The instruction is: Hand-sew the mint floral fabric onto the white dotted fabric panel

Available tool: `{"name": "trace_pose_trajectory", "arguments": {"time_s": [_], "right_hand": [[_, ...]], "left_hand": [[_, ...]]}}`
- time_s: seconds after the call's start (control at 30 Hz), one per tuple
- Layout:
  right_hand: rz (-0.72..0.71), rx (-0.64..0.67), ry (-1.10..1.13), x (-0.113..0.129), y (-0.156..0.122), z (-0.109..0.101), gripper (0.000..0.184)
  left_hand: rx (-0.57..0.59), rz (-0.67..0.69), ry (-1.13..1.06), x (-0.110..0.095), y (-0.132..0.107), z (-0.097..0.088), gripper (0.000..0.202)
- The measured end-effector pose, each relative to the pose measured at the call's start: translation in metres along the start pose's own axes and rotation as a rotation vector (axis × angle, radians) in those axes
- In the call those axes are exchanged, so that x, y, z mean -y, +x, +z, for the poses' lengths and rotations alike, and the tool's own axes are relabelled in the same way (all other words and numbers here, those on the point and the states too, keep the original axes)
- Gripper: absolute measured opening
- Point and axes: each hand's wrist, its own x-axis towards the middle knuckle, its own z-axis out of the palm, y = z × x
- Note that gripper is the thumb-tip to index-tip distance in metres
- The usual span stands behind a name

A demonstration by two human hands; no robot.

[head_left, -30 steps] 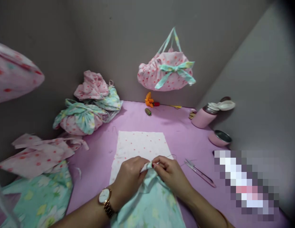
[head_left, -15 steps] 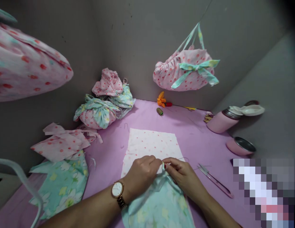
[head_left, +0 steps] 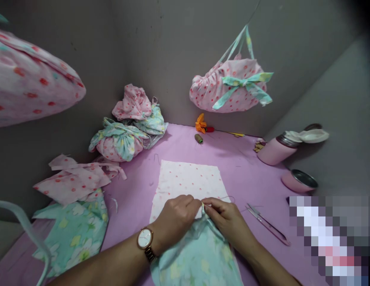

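Note:
My left hand (head_left: 175,222) and my right hand (head_left: 228,222) meet at the gathered top of a mint floral cloth (head_left: 195,256), pinching its folded edge between their fingers. A thin thread loops just past my right fingers, and any needle is hidden. The mint cloth hangs toward me over a white cloth with pink dots (head_left: 185,180), which lies flat on the purple tabletop (head_left: 241,171) under my hands. A gold wristwatch (head_left: 144,238) sits on my left wrist.
Long thread snips (head_left: 266,224) lie right of my right hand. Beyond stand a pink flask (head_left: 277,154), its cup (head_left: 298,182) and a thread spool (head_left: 198,138). Fabric bundles (head_left: 119,143) and pink scraps (head_left: 74,182) crowd the left; cloth bags (head_left: 232,85) hang overhead.
The view has swung so that everything sits further right than a second ago. My hands stay together on the folded edge, with only slight shifting of the cloth.

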Motion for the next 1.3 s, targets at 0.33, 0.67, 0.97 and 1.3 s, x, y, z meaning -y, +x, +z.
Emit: {"name": "trace_pose_trajectory", "arguments": {"time_s": [0.33, 0.67, 0.97, 1.3], "right_hand": [[-0.012, 0.018, 0.024, 0.006, -0.002, 0.002, 0.025], [0.031, -0.009, 0.067, 0.004, 0.002, 0.001, 0.021], [0.047, 0.007, 0.058, 0.001, -0.001, -0.001, 0.021], [0.055, 0.031, 0.074, -0.004, 0.000, 0.001, 0.023]], "left_hand": [[-0.024, -0.012, -0.069, 0.001, -0.001, 0.003, 0.019], [-0.008, -0.210, -0.342, 0.000, 0.003, 0.000, 0.012], [0.069, -0.123, -0.205, 0.000, 0.000, 0.001, 0.011], [0.060, -0.066, -0.128, 0.002, 0.000, 0.003, 0.016]]}}
